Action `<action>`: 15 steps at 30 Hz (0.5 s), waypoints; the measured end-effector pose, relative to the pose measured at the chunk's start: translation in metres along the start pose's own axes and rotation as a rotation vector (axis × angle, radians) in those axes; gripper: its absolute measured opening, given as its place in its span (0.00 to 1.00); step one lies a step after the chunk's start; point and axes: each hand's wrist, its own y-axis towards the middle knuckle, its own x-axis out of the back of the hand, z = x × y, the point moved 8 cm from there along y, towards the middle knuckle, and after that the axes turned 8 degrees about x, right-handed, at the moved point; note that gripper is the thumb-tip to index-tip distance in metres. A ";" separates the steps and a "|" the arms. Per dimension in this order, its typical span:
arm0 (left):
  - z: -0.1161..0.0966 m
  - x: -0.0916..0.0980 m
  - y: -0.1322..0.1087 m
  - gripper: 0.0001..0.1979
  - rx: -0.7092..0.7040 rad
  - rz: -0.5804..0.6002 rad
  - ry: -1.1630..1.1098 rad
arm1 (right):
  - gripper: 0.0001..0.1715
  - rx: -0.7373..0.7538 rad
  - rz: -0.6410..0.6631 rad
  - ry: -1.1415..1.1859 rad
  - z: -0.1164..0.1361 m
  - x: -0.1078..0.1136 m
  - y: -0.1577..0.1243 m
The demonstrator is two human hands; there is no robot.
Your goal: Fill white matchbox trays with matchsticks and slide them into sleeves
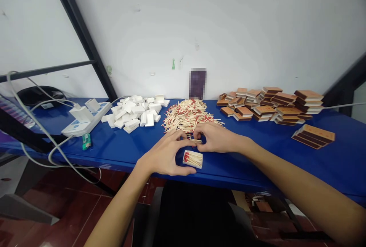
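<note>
A small white matchbox tray lies near the table's front edge, partly filled with red-tipped matches. My left hand curves around the tray's left side. Its thumb stretches along the near side while its fingers reach past the far side to a few loose matches. At the front of a large match heap, my right hand has its thumb and fingers closed on several matches. The fingertips of both hands are close together there, and exactly which matches each one touches is partly hidden.
Empty white trays are piled left of the heap. Brown matchbox sleeves stand stacked at the back right, with another group of sleeves nearer. A power strip, white cables and a green lighter-like item lie at left.
</note>
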 end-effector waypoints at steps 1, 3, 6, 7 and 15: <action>-0.001 -0.001 0.000 0.32 -0.002 0.007 0.008 | 0.07 0.009 -0.007 0.008 0.002 0.000 0.001; -0.001 -0.002 0.001 0.31 0.004 0.013 0.021 | 0.05 0.029 -0.015 0.036 0.004 -0.001 0.001; 0.000 -0.003 0.001 0.30 0.005 0.019 0.032 | 0.05 0.058 -0.002 0.093 0.006 -0.001 0.002; 0.000 -0.003 0.001 0.30 0.004 0.020 0.036 | 0.06 0.070 0.006 0.103 0.007 -0.001 0.003; -0.002 -0.002 0.002 0.28 -0.019 -0.008 0.038 | 0.09 0.123 -0.012 0.068 0.009 -0.002 0.003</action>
